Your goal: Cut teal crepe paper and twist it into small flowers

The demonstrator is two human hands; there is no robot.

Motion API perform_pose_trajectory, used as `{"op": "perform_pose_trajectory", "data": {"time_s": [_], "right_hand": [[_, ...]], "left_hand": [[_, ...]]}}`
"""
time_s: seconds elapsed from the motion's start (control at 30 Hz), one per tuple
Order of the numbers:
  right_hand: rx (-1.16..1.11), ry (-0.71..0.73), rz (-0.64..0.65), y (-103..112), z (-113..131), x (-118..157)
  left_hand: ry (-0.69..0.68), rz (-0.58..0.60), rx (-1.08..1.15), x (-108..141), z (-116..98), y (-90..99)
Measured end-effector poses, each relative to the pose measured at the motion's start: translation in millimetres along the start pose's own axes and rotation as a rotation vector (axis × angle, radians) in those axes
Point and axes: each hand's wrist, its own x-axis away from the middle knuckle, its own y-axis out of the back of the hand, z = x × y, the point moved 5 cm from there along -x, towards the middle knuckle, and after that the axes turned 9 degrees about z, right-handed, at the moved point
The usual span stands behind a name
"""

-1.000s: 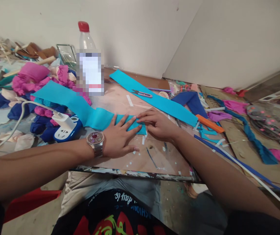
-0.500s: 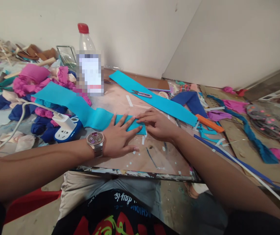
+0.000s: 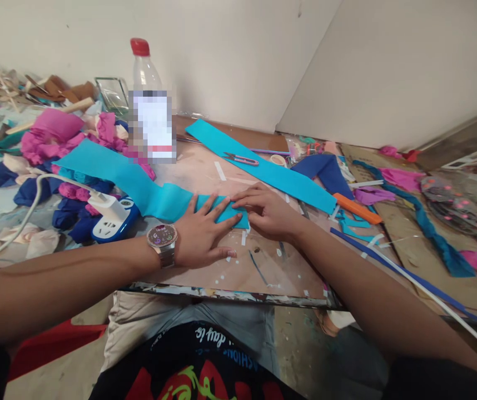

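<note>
- 2 bare hands lie close together over the right-hand end of a turquoise strip [image 3: 172, 201], which rests partly on the table [image 3: 205, 275].
- Left hand [image 3: 199, 236]: palm down, fingers spread wide across the strip, thumb out over the tabletop below it.
- Right hand [image 3: 267, 210]: fingers bent and near each other, fingertips at the strip's end, just beside the left hand's fingertips; I cannot tell whether they pinch the material.
- Leftward from the left hand, the strip rises in a low wave, then stretches across a heap of pink, navy and cream fabric pieces [image 3: 57, 130].
- Behind the left hand, a watch [image 3: 161, 239] circles the wrist.
- Left of that wrist sits a blue-and-white socket block [image 3: 109, 225] with a white charger and cable.
- Beyond the left hand, a phone [image 3: 155, 122], partly pixelated, stands before a clear bottle [image 3: 147, 72] with a red cap.
- Beyond the right hand, a 2nd turquoise strip [image 3: 288, 181] lies slantwise, with 1 pair of thread snips [image 3: 242, 160] on top.
- Right of the right hand, an orange handle [image 3: 358, 209] lies just beside the 2nd strip's near end.
</note>
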Motion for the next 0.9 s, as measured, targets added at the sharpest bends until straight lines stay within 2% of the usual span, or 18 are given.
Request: {"op": "perform_pose_trajectory", "data": {"time_s": [0.57,0.9], "right_hand": [[0.007,0.006,0.009,-0.1,-1.5,0.8],[0.045,0.039,0.056,-2.1,-0.5,0.7]], "left_hand": [[0.004,0.013,-0.007,-0.3,-0.5,1.1],[-0.001,-0.001,-0.016,-0.5,-0.1,0.6]]}}
